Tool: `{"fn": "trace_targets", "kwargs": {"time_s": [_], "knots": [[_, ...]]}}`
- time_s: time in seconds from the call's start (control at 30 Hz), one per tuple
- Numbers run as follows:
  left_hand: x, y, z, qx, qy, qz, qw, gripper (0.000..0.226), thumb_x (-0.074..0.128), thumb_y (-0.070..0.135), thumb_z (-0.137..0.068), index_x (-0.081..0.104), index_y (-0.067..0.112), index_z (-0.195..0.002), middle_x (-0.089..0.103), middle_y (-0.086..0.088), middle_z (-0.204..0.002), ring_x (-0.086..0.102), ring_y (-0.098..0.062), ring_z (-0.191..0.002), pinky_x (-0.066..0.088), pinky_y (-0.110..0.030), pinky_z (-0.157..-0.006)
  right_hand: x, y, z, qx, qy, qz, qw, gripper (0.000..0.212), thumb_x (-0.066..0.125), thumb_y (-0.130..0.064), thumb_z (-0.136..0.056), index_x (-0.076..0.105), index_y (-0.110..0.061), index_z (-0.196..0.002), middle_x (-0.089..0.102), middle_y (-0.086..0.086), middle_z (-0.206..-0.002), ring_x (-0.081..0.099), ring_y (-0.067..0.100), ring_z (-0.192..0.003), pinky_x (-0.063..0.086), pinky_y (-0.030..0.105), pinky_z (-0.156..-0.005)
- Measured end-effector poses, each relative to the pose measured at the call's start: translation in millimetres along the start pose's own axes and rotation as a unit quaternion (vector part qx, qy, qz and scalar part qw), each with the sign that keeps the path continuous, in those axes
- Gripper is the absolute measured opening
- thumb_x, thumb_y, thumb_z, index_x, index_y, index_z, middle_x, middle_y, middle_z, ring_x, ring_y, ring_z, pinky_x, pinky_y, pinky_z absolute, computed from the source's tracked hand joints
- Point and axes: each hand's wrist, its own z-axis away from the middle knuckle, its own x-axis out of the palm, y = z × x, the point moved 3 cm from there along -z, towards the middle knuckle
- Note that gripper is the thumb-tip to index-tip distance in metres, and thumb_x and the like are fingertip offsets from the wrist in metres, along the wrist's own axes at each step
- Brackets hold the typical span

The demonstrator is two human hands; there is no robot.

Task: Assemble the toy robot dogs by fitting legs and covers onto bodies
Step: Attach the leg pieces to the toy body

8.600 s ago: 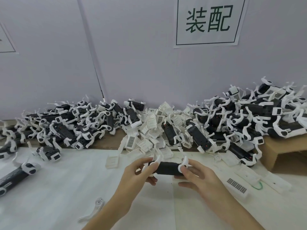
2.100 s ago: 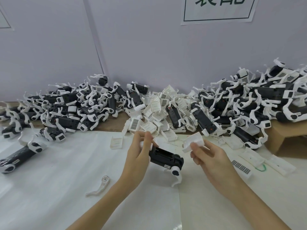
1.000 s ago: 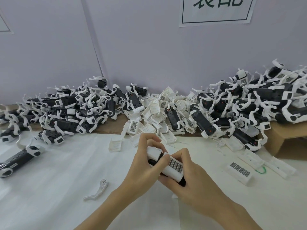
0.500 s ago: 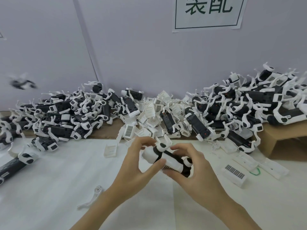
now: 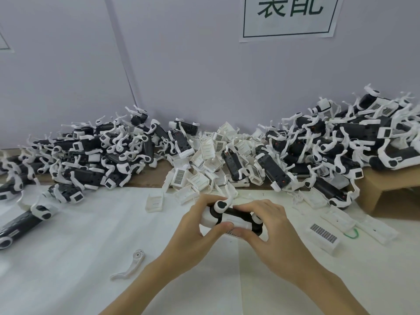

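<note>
A black toy dog body with a white cover on it and white legs sticks out between both my hands, just above the white sheet. My left hand grips its left end, thumb under the cover. My right hand grips its right end, fingers curled over the top and thumb pressing the cover's lower edge. One white leg with a black joint points up between my hands. A loose white leg lies on the sheet at lower left.
Heaps of black-and-white dog bodies lie along the wall at left and right, with a pile of white covers between. Loose covers lie right of my hands. A cardboard box stands at far right. Another body lies at left.
Over the last two seconds my right hand brought a white cover onto the body and both hands closed around it. Since half a second ago the body has turned slightly and sits lower.
</note>
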Motion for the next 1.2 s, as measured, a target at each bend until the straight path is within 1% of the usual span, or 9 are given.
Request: {"fn": "trace_targets", "kwargs": {"time_s": [0.3, 0.6, 0.73, 0.8, 0.9, 1.0, 1.07, 1.13, 1.2], "knots": [[1.5, 2.1, 0.9, -0.003, 0.023, 0.035, 0.999, 0.031, 0.076, 0.043, -0.088, 0.057, 0.044, -0.112, 0.070, 0.014, -0.108, 0.069, -0.014, -0.104, 0.050, -0.015, -0.086, 5.7, -4.7, -0.7, -0.029, -0.006, -0.038, 0.999, 0.032, 0.065, -0.035, -0.100, 0.064, -0.023, -0.129, 0.053, -0.034, -0.118, 0.050, 0.005, -0.115, 0.040, 0.012, -0.092], [-1.0, 0.2, 0.6, -0.012, 0.034, 0.055, 0.998, 0.029, 0.075, 0.046, -0.087, 0.056, 0.044, -0.108, 0.070, 0.010, -0.105, 0.070, -0.016, -0.100, 0.052, -0.020, -0.087, 6.4, -4.4, 0.2, -0.057, 0.011, -0.011, 0.998, 0.035, 0.058, -0.039, -0.102, 0.066, -0.022, -0.132, 0.056, -0.033, -0.117, 0.050, -0.002, -0.110, 0.038, 0.009, -0.092], [-2.8, -0.8, -0.4, -0.003, 0.039, 0.033, 0.999, 0.037, 0.071, 0.052, -0.093, 0.054, 0.043, -0.125, 0.069, 0.014, -0.114, 0.069, -0.017, -0.104, 0.053, -0.022, -0.088, 8.8, -0.2, 1.0, -0.014, -0.006, -0.069, 0.998, 0.031, 0.056, -0.046, -0.101, 0.068, -0.033, -0.127, 0.062, -0.031, -0.109, 0.058, -0.001, -0.103, 0.044, 0.008, -0.086], [-8.3, 0.4, -2.3, 0.031, 0.013, -0.025, 0.999, 0.055, 0.068, 0.062, -0.094, 0.047, 0.044, -0.142, 0.062, 0.018, -0.128, 0.065, -0.016, -0.114, 0.052, -0.020, -0.094, 7.8, 4.5, -1.5, 0.095, -0.033, -0.207, 0.973, 0.026, 0.054, -0.054, -0.099, 0.069, -0.042, -0.116, 0.073, -0.018, -0.099, 0.068, 0.005, -0.091, 0.052, 0.015, -0.076], [-13.8, 2.4, -3.1, 0.091, -0.064, -0.135, 0.985, 0.076, 0.079, 0.065, -0.085, 0.043, 0.050, -0.151, 0.038, 0.014, -0.148, 0.047, -0.016, -0.137, 0.039, -0.019, -0.112, 4.1, 13.9, -6.4, 0.224, -0.063, -0.356, 0.905, 0.027, 0.052, -0.042, -0.105, 0.072, -0.024, -0.105, 0.075, 0.002, -0.091, 0.067, 0.015, -0.084, 0.050, 0.026, -0.076], [-7.0, 4.7, -1.3, 0.094, -0.093, -0.083, 0.988, 0.063, 0.084, 0.042, -0.091, 0.053, 0.038, -0.146, 0.035, 0.009, -0.159, 0.037, -0.019, -0.152, 0.039, -0.025, -0.117, 4.4, 15.1, -3.5, 0.266, -0.130, -0.494, 0.818, 0.030, 0.061, -0.032, -0.097, 0.068, -0.004, -0.094, 0.057, 0.017, -0.080, 0.058, 0.025, -0.069, 0.047, 0.036, -0.075], [-2.3, 5.0, 0.1, 0.061, -0.080, -0.030, 0.994, 0.051, 0.081, 0.030, -0.094, 0.057, 0.034, -0.139, 0.051, 0.009, -0.149, 0.049, -0.021, -0.142, 0.050, -0.037, -0.109, 6.2, 12.7, -1.4, 0.275, -0.157, -0.537, 0.782, 0.031, 0.061, -0.031, -0.094, 0.067, -0.001, -0.099, 0.055, 0.017, -0.081, 0.056, 0.025, -0.063, 0.052, 0.039, -0.076], [-0.8, 4.2, 0.4, 0.021, -0.066, 0.003, 0.998, 0.050, 0.082, 0.024, -0.092, 0.059, 0.034, -0.136, 0.061, 0.007, -0.132, 0.060, -0.025, -0.125, 0.057, -0.042, -0.098, 7.8, 13.7, -2.3, 0.288, -0.146, -0.545, 0.774, 0.042, 0.054, -0.038, -0.105, 0.071, 0.000, -0.105, 0.066, 0.023, -0.092, 0.064, 0.029, -0.071, 0.057, 0.037, -0.075], [-0.9, 3.8, -0.7, 0.018, -0.039, -0.018, 0.999, 0.051, 0.082, 0.020, -0.091, 0.061, 0.035, -0.135, 0.061, 0.007, -0.128, 0.061, -0.024, -0.122, 0.057, -0.034, -0.095, 4.2, 21.3, -4.7, 0.282, -0.099, -0.488, 0.820, 0.054, 0.039, -0.049, -0.107, 0.074, -0.009, -0.117, 0.076, 0.017, -0.112, 0.074, 0.031, -0.090, 0.060, 0.039, -0.083]]}}
